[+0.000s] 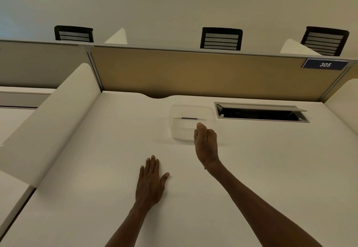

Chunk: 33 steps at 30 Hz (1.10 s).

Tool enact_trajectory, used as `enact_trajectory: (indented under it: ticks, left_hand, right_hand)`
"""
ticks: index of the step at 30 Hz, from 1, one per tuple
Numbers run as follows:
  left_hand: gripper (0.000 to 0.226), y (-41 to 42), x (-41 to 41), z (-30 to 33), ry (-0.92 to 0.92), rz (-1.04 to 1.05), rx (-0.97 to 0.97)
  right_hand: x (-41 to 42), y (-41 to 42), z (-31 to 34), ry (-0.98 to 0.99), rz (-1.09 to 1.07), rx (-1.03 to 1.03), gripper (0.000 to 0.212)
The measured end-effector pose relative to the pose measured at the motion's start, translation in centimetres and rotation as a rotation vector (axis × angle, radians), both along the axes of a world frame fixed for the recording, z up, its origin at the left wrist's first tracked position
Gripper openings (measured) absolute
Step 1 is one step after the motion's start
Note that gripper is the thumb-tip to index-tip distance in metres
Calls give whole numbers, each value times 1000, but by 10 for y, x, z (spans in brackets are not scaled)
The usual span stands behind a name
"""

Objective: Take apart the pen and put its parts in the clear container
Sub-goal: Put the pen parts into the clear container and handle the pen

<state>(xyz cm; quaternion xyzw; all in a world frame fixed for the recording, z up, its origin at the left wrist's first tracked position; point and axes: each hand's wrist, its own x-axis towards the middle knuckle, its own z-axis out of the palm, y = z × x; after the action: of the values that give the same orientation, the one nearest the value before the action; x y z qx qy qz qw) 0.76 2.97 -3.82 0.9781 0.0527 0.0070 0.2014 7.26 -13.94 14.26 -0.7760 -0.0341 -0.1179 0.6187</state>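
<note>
A clear plastic container stands on the white desk, past the middle. Inside it, near the far wall, lies a thin dark pen part. My right hand hovers at the container's near right corner with the fingers curled in and the thumb on top. Nothing shows in it, and the palm side is hidden. My left hand lies flat on the desk, palm down and fingers together, closer to me and left of the container. It holds nothing. No other pen parts are visible.
An open cable hatch with a raised lid is set into the desk right of the container. A tan partition closes the back and white side dividers flank the desk. Black chair backs rise behind the partition.
</note>
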Motion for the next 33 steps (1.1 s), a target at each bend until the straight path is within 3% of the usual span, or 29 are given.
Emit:
enact_trajectory:
  ticks: [9, 21, 27, 33]
  left_hand:
    - [75, 1, 0, 0, -4, 4, -15]
    - [75, 1, 0, -3, -14, 5, -38]
    - [69, -1, 7, 4, 38, 34, -156]
    - [44, -25, 17, 33, -40, 82, -484]
  right_hand:
    - [-3, 2, 5, -9, 46, -68, 62]
    - [-3, 4, -6, -17, 20, -83, 54]
    - [1, -1, -6, 191, 139, 275, 61]
    - [9, -6, -10, 372, 120, 571, 43]
